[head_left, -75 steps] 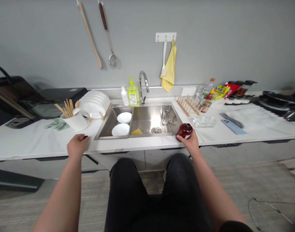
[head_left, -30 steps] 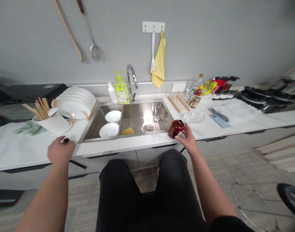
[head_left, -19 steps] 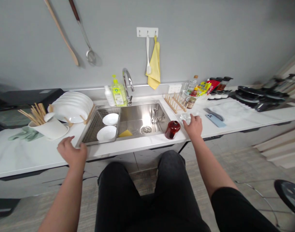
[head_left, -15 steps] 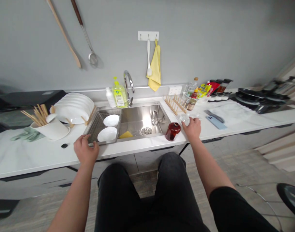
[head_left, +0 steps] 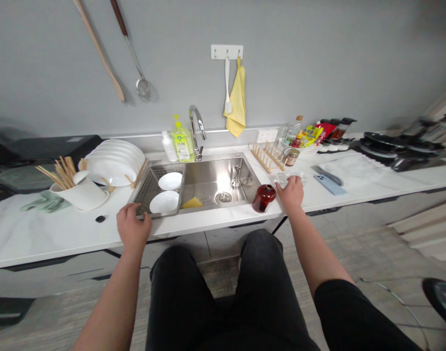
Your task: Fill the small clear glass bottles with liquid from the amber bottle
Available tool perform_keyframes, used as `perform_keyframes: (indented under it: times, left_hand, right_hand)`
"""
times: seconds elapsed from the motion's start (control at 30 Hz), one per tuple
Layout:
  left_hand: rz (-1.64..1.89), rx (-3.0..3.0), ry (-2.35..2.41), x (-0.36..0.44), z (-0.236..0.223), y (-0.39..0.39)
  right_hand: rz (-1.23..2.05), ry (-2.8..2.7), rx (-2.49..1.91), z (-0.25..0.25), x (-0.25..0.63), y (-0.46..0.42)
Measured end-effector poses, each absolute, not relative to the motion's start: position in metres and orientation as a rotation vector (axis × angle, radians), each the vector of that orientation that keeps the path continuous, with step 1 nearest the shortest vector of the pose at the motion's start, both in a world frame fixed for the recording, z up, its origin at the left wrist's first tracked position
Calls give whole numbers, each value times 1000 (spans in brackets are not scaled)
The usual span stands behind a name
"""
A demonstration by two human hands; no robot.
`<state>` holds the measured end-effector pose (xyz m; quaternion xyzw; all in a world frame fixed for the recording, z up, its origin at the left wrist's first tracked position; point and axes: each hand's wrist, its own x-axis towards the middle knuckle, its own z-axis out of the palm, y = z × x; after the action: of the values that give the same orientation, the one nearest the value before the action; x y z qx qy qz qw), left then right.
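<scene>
My left hand [head_left: 133, 225] rests at the front left corner of the sink, by the rim of the wire drain basket [head_left: 145, 187]. Its thumb and fingers are apart and hold nothing that I can see. Two white bowls, a rear bowl [head_left: 170, 181] and a front bowl [head_left: 164, 202], sit in that basket. On the counter right of the sink, my right hand [head_left: 291, 195] is open, fingers spread beside some clear see-through pieces [head_left: 299, 179], partly hidden behind it. Just left of this hand stands a dark red glossy jar [head_left: 263, 198] with a narrow top.
The steel sink [head_left: 208, 183] has a tap [head_left: 196, 131] behind it and a yellow sponge [head_left: 192, 203] inside. White plates [head_left: 111, 163] and a chopstick holder [head_left: 80, 195] stand left. A wooden rack [head_left: 268, 158], a phone [head_left: 329, 185] and pans [head_left: 387, 144] lie right.
The whole view has shifted slightly to the right. Both hands stay in nearly the same places. The clear pieces beside my right hand look flatter and less hidden by the fingers.
</scene>
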<state>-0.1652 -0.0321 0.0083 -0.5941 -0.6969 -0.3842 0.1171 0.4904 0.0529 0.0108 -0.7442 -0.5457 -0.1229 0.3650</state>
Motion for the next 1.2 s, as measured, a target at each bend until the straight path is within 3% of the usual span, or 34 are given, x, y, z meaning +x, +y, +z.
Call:
perform_keyframes:
  times: [0.43, 0.63, 0.73, 0.87, 1.0, 1.07, 1.2]
  left_hand:
    - [-1199, -1735, -2055, -164, 9, -34]
    - [-1224, -1748, -2030, -165, 9, -35]
    - [-1234, -1744, -2030, -168, 11, -36]
    - [-1316, -1743, -2035, -156, 19, -43]
    - [-1674, -1855, -1942, -84, 37, -75]
    - [-1861, -2137, -1835, -32, 54, -103]
    - [-1827, -2990, -1388, 50, 98, -153]
  right_hand:
    - [-238, -1351, -1935, 13, 488, 49]
    - [-217, -1142, -1731, 23, 495, -5]
    - [32, -926, -1508, 22, 497, -62]
    - [624, -825, -1127, 19, 488, -143]
    - [1007, -854, -972, 26, 453, -192]
    - [1194, -905, -860, 35, 424, -198]
    - [1497, -1016, -687, 56, 353, -192]
